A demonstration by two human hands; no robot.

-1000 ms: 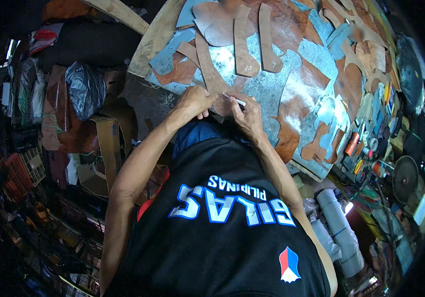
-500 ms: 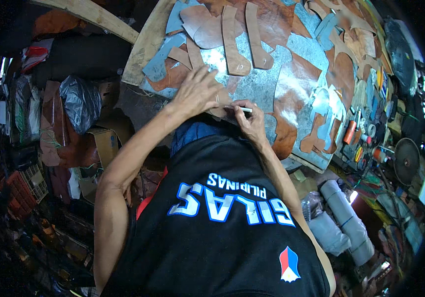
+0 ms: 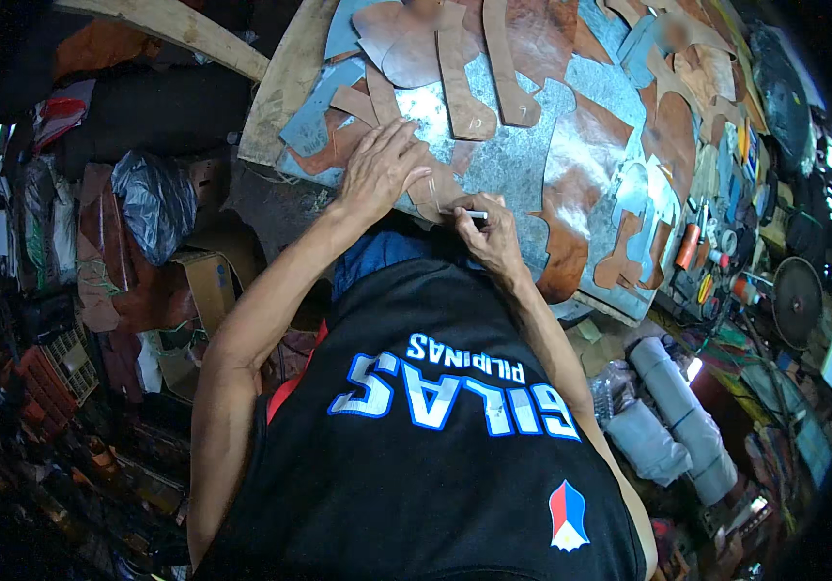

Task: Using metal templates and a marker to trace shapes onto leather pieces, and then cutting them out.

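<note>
My left hand (image 3: 380, 177) lies open with its palm down at the near edge of the worktable, resting on a brown leather piece (image 3: 440, 186). Light lines show on that leather beside my thumb. In my right hand (image 3: 493, 239) is a slim white pen (image 3: 476, 214), pinched between the fingers, with its tip end pointing left at the leather. Beyond my hands lie two long brown leather strips, one (image 3: 457, 82) nearer the middle and one (image 3: 507, 73) to its right, each widening at the near end and bearing light marks.
The metal-topped table (image 3: 493, 160) holds several grey-blue and brown cut pieces, including a dark glossy leather piece (image 3: 566, 254). Farther right are an orange cylinder (image 3: 688, 246) and a round fan-like object (image 3: 797, 303). A cardboard box (image 3: 208, 295) stands left, plastic-wrapped rolls (image 3: 673, 407) lower right.
My left thumb has drawn up and away from the pen, uncovering more of the leather between my hands. My right hand has shifted slightly and still grips the pen. The view has moved a little.
</note>
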